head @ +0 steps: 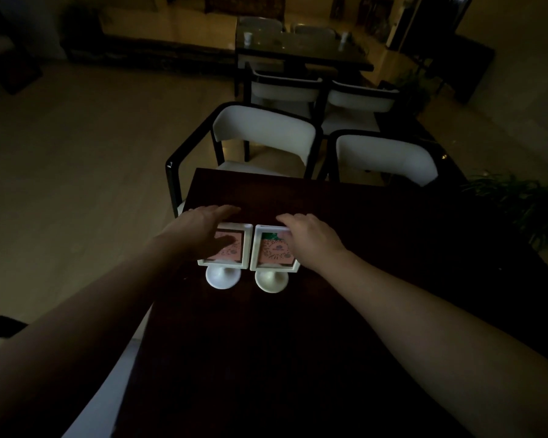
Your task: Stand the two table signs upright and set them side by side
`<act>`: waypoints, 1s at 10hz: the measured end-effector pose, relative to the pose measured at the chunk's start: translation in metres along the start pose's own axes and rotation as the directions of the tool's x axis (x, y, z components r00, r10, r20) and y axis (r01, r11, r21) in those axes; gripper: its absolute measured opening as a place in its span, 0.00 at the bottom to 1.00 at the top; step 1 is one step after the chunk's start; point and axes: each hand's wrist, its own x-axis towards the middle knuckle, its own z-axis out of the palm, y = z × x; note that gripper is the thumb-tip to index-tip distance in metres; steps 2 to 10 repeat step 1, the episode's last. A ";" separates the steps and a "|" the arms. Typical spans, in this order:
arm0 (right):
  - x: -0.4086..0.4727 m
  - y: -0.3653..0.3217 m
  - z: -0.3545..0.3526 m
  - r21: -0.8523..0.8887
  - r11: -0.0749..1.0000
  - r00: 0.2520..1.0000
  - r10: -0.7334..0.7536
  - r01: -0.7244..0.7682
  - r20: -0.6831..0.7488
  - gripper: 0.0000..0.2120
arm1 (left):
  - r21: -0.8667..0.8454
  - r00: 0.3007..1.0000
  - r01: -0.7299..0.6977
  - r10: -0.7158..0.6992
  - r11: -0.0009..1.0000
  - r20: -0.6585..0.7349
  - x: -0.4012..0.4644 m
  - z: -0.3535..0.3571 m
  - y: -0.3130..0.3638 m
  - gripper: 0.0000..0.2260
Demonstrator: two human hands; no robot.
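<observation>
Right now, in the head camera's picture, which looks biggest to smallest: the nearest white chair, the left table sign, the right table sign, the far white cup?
1. nearest white chair
2. left table sign and right table sign: alike, no ranking
3. far white cup, though distance shrinks it

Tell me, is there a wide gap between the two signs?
No, the left sign and the right sign stand close side by side.

In dim light, the left hand covers the upper left corner of the white-framed, pink-card table sign on the left, while the right hand hides the top right of the neighbouring white-framed sign with a pink and green card. The print on both cards is too blurred to read. Both forearms run out of the picture's lower edge, and the dark wooden table is cut off at bottom and right.
</observation>
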 end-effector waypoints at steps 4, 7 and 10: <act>-0.012 0.002 -0.013 0.089 0.996 0.999 0.030 -0.026 -0.044 0.23 | 0.053 0.995 0.038 -0.033 0.998 -0.098 -0.005 -0.010 0.006 0.32; -0.012 0.002 -0.013 0.089 0.996 0.999 0.030 -0.026 -0.044 0.23 | 0.053 0.995 0.038 -0.033 0.998 -0.098 -0.005 -0.010 0.006 0.32; -0.012 0.002 -0.013 0.089 0.996 0.999 0.030 -0.026 -0.044 0.23 | 0.053 0.995 0.038 -0.033 0.998 -0.098 -0.005 -0.010 0.006 0.32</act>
